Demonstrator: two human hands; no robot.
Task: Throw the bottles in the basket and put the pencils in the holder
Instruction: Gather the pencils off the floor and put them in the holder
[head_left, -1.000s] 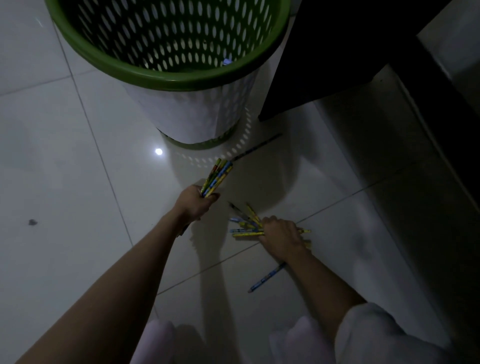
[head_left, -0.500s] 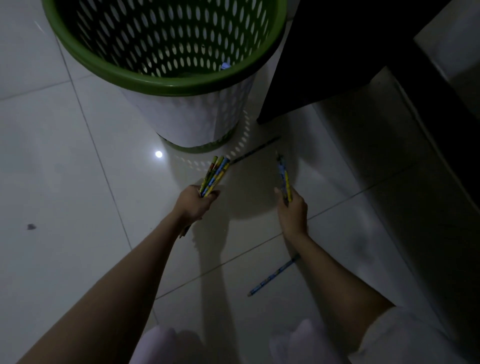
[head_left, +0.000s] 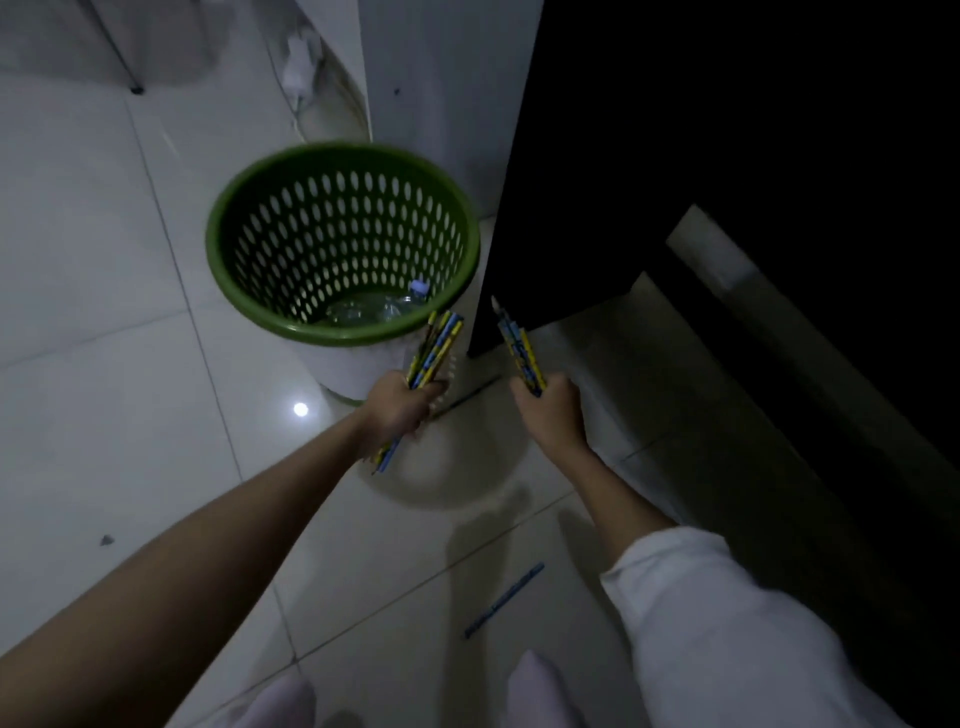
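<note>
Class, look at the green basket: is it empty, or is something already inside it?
Not empty. Through the open top of the green basket, clear plastic bottles lie at the bottom, one with a pale blue cap.

No words or numbers can be read here. The pencils (head_left: 435, 349) in the left hand (head_left: 402, 410) and the pencils (head_left: 521, 353) in the right hand (head_left: 550, 410) have blue and yellow prints on them, but the picture is too dark and blurry to tell if any of it is writing. The blue pencil (head_left: 505, 599) lying on the floor shows no letters. The clear bottles (head_left: 384, 306) in the green basket (head_left: 249, 291) show no label that can be read.
</note>
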